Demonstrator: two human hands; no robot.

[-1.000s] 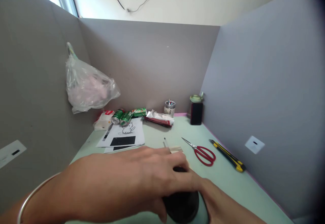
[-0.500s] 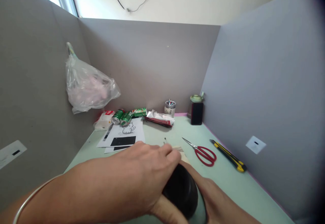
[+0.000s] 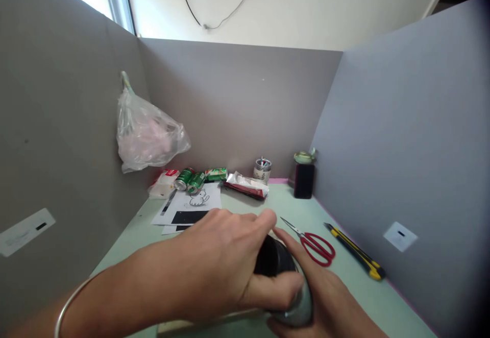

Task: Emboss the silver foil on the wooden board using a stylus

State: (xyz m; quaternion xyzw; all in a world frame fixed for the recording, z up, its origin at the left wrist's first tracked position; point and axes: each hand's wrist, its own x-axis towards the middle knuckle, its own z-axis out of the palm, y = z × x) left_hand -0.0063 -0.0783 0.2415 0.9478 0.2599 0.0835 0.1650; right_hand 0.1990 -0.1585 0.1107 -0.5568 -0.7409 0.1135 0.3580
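Note:
My left hand is wrapped round the black top of a dark, round container with a silvery lower rim, low in the middle of the view. My right hand grips the same container from the right and below, its fingers pressed against the side. A silver bangle sits on my left wrist. Most of the container is hidden by both hands. A pale flat strip shows beneath my left hand.
Red-handled scissors and a yellow-black utility knife lie to the right on the pale green desk. At the back are papers, green cans, a pen cup, a dark bottle and a hanging plastic bag. Grey partitions enclose three sides.
The container has been tipped and lifted between my hands. My left hand went from lying flat over it to gripping its top. The view shifted slightly left and down.

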